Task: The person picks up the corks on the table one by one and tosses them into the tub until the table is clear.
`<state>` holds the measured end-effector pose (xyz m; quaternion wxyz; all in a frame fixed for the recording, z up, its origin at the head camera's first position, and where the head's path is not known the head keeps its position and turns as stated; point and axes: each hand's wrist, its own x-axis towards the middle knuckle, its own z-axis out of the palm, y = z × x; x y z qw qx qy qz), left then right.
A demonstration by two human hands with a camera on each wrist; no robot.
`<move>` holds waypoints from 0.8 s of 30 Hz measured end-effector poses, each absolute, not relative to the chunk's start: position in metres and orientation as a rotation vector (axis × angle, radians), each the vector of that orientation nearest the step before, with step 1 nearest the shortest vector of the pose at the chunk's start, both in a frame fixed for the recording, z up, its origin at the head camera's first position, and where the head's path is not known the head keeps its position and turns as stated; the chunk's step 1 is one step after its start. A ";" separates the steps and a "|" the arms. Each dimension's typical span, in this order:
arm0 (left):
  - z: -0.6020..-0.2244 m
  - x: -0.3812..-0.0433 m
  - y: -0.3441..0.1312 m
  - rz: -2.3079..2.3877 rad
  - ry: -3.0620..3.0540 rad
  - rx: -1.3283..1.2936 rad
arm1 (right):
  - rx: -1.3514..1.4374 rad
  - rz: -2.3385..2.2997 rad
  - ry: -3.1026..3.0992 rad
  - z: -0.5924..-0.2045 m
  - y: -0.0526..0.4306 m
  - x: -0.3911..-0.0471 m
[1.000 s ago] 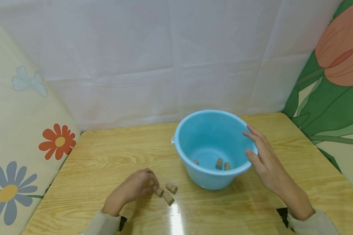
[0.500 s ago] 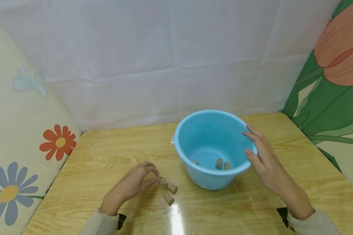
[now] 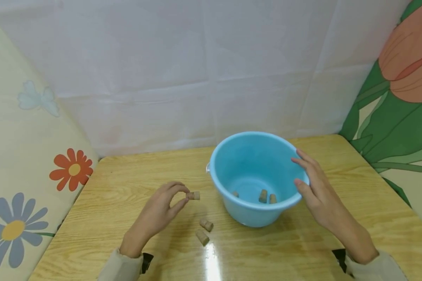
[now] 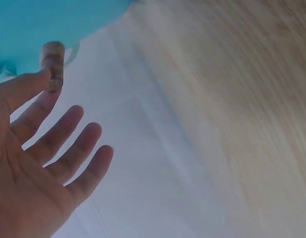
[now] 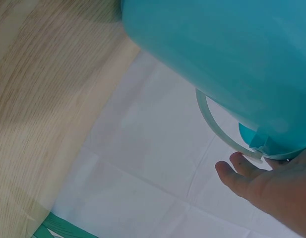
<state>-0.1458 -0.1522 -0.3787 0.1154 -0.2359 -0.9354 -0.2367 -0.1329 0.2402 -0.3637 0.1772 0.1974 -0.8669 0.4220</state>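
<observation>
Between thumb and index finger my left hand (image 3: pixel 161 208) pinches a cork (image 3: pixel 193 195), raised above the table; its other fingers are spread in the left wrist view, where the cork (image 4: pixel 52 67) points up. Two more corks lie on the table just below, one (image 3: pixel 206 224) nearer the bucket and one (image 3: pixel 202 237) closer to me. A light blue bucket (image 3: pixel 246 216) stands to the right, with a few corks (image 3: pixel 263 196) on its bottom. My right hand (image 3: pixel 318 195) holds the bucket's right rim, thumb and fingertips over the edge.
The bucket's pale handle (image 5: pixel 217 126) hangs on its far side in the right wrist view. The wood-grain table (image 3: pixel 137 175) ends at a white cloth backdrop (image 3: pixel 144 78). Flower-printed panels (image 3: pixel 408 117) stand at both sides.
My left hand has picked up a cork from beside the other two and lifted it upward, away from me. My right hand and the bucket have stayed in place.
</observation>
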 end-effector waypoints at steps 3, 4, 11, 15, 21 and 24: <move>-0.375 -0.146 -0.151 -0.664 -2.641 -0.686 | 0.562 1.192 -2.450 -0.364 0.240 -0.133; -0.373 -0.146 -0.151 -0.655 -2.610 -0.686 | 0.564 1.191 -2.448 -0.364 0.240 -0.133; -0.363 -0.148 -0.144 -0.626 -2.441 -0.681 | 0.568 1.187 -2.440 -0.364 0.241 -0.133; -0.356 -0.149 -0.139 -0.654 -2.406 -0.664 | 0.567 1.190 -2.436 -0.365 0.241 -0.133; -0.348 -0.149 -0.133 -0.691 -2.364 -0.646 | 0.568 1.191 -2.435 -0.364 0.241 -0.133; -0.343 -0.150 -0.129 -0.700 -2.342 -0.639 | 0.573 1.191 -2.434 -0.364 0.241 -0.133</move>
